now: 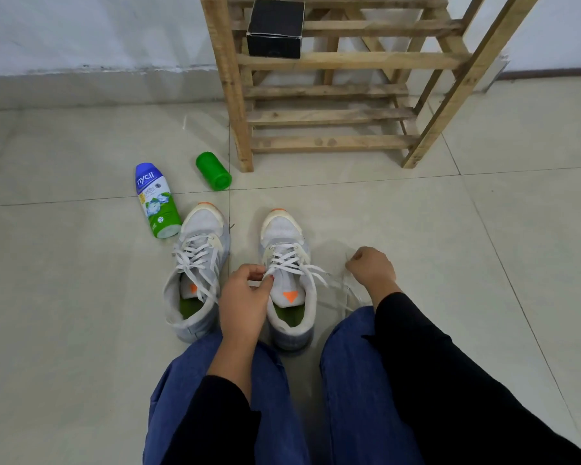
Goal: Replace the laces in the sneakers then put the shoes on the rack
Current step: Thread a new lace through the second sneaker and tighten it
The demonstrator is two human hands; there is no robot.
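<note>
Two white sneakers with orange toe tips stand side by side on the tiled floor, toes pointing away from me. The left sneaker [198,260] is laced with white laces, its ends loose. Beside it, the right sneaker [287,263] carries a white lace [312,273] that trails off to the right across the floor. My left hand [245,297] pinches the lace at the tongue of the right sneaker. Curled into a fist, my right hand [371,266] holds the lace's free end out to the right. The wooden rack [342,62] stands ahead.
A black box [275,28] sits on a rack shelf. A blue-and-green powder bottle [155,199] and a green cylinder [213,171] lie on the floor left of the rack. My knees in blue trousers are at the bottom of the view. A white wall runs behind.
</note>
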